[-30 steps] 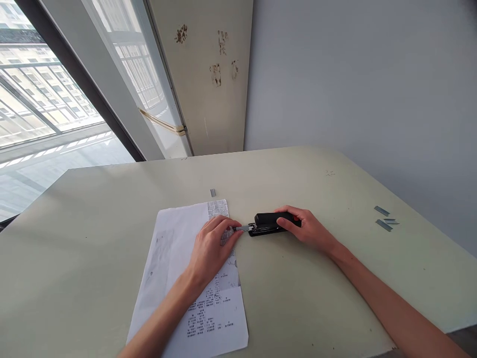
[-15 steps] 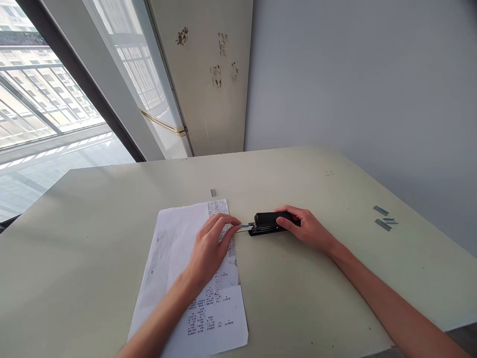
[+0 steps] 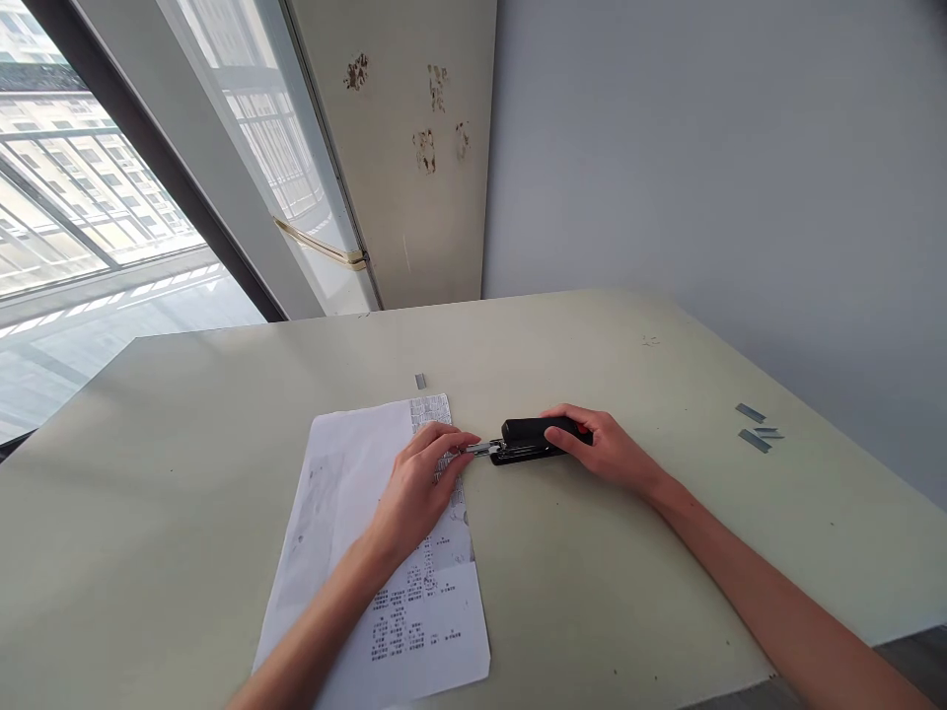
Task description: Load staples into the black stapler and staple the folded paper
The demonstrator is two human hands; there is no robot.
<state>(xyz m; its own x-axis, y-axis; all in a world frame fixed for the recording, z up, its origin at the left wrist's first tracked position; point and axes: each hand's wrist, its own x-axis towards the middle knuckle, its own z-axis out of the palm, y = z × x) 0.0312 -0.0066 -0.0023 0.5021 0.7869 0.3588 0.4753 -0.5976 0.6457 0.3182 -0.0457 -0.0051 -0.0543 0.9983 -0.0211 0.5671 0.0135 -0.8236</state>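
My right hand is wrapped around a black stapler, which lies on its base on the table with its front end pointing left. A narrow silver metal strip juts out of that front end. The fingertips of my left hand pinch its outer end; whether it is a stick of staples or the stapler's inner rail, I cannot tell. Under my left hand and forearm lie printed paper sheets, with small text along their right side.
Several short sticks of staples lie at the table's right side. A single small staple stick sits beyond the paper's top edge. The pale table meets a grey wall at the right, with a window at the left.
The gap between my left fingertips and the stapler's front has narrowed slightly. My right hand keeps its hold on the stapler, and the whole view has shifted a little.
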